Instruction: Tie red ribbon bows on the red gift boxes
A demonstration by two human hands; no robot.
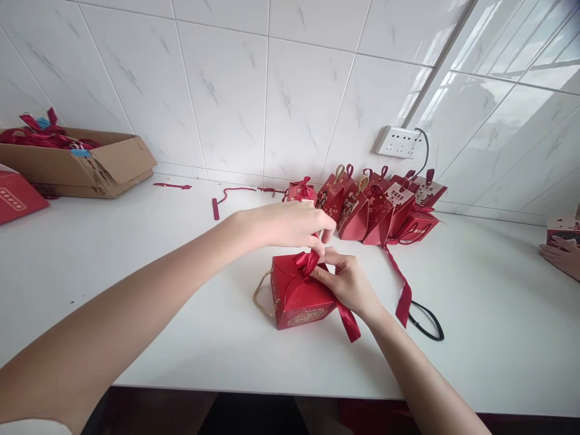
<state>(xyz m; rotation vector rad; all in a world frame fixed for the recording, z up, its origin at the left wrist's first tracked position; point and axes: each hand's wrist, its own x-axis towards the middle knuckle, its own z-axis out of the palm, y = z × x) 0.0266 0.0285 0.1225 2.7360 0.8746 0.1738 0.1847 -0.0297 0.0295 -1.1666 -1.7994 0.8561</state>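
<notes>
Gift box (299,302) on a white table (203,356), satin ribbon (351,325) bunched at its top

At the left edge sits a red box (20,196); behind it, an open cardboard carton (86,172) holds heaped red ribbons (34,134). Farther right, toward the far side, lie a flat ribbon scrap (173,186) and a tag (215,209) on a thin cord (238,189). The left hand (290,225) reaches in from the left, thumb and fingers pinching the ribbon above the gift box, which stands upright mid-table with a rope handle (257,296) on its left side. The right hand (348,281) comes from the near right, thumb and forefinger gripping the ribbon where it bunches; one tail hangs down the right side. Beyond the hands stand a small bow-topped box (302,191) and, to its right, clustered pointed red boxes (356,214) with loops. Above them, a power strip (400,142) is against the tiled wall (308,96). Nearer, to the right, are a loose ribbon (404,307) and a looped black cord (441,329). At the right edge, another person's hand (562,255) touches a printed box (563,228).
</notes>
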